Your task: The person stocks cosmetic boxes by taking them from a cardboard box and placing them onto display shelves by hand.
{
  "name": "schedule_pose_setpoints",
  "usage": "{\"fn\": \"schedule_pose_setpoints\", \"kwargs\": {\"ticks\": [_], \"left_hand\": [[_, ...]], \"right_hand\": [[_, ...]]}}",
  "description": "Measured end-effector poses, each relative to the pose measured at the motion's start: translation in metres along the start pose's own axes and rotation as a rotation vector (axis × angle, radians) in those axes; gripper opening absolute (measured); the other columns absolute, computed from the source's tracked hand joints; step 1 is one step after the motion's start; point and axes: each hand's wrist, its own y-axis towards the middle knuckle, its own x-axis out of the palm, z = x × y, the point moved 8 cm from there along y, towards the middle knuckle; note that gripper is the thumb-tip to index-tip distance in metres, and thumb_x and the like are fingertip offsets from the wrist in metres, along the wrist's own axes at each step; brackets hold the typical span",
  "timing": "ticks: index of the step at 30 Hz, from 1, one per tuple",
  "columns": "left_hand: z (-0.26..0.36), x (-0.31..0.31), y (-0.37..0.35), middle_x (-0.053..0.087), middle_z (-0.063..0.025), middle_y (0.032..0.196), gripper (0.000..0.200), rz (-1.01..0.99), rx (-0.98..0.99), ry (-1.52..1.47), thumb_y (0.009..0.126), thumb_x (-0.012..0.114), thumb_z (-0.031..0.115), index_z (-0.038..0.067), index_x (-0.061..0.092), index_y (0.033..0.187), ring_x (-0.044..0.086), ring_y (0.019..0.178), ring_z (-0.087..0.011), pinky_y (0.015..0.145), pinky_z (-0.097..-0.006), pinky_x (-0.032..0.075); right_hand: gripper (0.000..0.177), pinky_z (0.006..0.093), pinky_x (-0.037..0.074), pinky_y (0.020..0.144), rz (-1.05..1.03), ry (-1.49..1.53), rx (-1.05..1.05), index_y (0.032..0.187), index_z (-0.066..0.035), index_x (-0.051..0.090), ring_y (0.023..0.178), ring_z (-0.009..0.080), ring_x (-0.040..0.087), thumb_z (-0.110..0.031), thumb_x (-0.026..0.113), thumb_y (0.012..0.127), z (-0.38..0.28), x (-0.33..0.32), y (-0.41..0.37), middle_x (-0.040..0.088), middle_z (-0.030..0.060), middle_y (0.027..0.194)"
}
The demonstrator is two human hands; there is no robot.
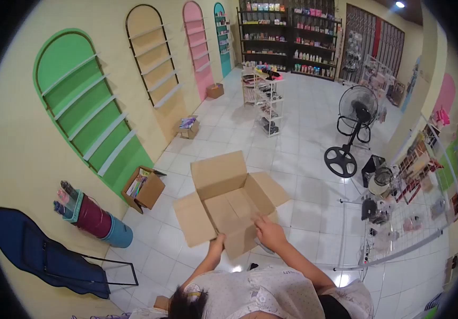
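Observation:
An open cardboard box, its flaps spread outward and its inside bare, is held in front of my body above the tiled floor. My left hand grips the near left corner of the box, with its fingers partly hidden behind the cardboard. At the near right side, my right hand is closed on the box edge, its fingertips over the near flap.
A filled carton, stacked bins and a folded dark blue chair are at left. Arched wall shelves line the wall. A small display rack, a fan and a wire grid rack stand beyond and right.

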Motion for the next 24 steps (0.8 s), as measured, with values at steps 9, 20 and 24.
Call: {"fn": "schedule_pose_setpoints", "kwargs": {"ticks": [9,20,24], "left_hand": [[0.118,-0.073,0.159,0.06,-0.0113,0.099,0.039,0.305,0.143,-0.376,0.082,0.048,0.026,0.001,0.053,0.111,0.061,0.092,-0.0248,0.08,-0.0371,0.051],[0.24,-0.08,0.459,0.059,-0.009,0.098,0.034,0.391,0.184,-0.381,0.082,0.046,0.016,0.0,0.051,0.112,0.06,0.091,-0.0208,0.079,-0.0336,0.05],[0.283,-0.048,0.563,0.058,-0.0111,0.101,0.038,0.249,0.197,-0.379,0.083,0.047,0.018,-0.001,0.049,0.116,0.06,0.094,-0.0225,0.081,-0.0346,0.05]], "right_hand": [[0.038,0.0348,0.043,0.094,0.362,0.484,-0.006,0.12,-0.005,0.054,0.111,0.0299,0.055,-0.009,0.061,0.082,0.083,-0.021,0.237,0.052,0.0142,0.128],[0.041,0.0271,0.045,0.085,0.264,0.993,0.543,0.128,0.001,0.048,0.098,0.0163,0.059,-0.013,0.057,0.091,0.301,0.047,0.466,0.064,0.0136,0.111],[0.041,0.0272,0.045,0.084,0.208,0.972,0.619,0.127,-0.001,0.05,0.097,0.0162,0.057,-0.018,0.058,0.091,0.314,0.033,0.541,0.065,0.0118,0.109]]}}
